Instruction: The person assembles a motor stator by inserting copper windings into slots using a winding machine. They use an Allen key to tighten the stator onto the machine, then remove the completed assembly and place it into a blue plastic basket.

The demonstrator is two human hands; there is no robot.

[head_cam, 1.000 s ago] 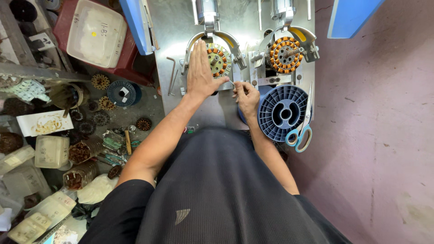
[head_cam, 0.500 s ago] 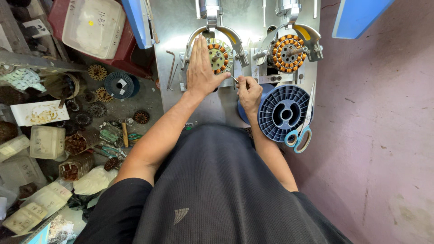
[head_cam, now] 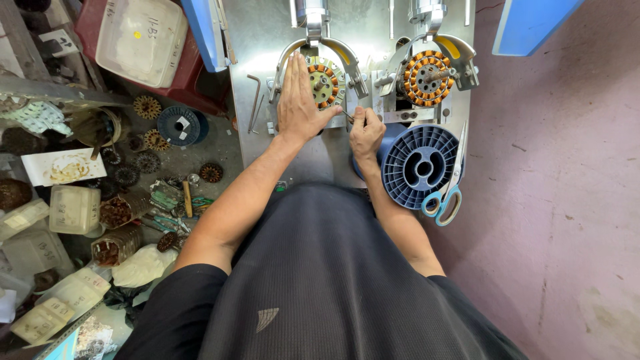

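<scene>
**Two hands at a stator in its winding fixture**

Grey sheet metal makes up the machine table, bolted with two winding stations side by side; a pink wall runs off to the right of the hands, and the floor to their left is strewn with loose stators, tubs and boxes. Just right of the right hand lies a big blue spool, on its side, with blue-handled scissors touching its far edge. Above that, a second stator, fully copper-wound, sits in its own clamp.

The left hand lies flat and open, fingers stretched, palm pressed over the left half of the near stator, which is held in a curved steel cradle. The right hand is closed narrow, pinching a thin tool or wire end just beside the left thumb; which one, I cannot tell.

That stator looks heavy and rigid, but its fine copper coils would scratch easily, so the steel outer rim seems the safer hold.
</scene>
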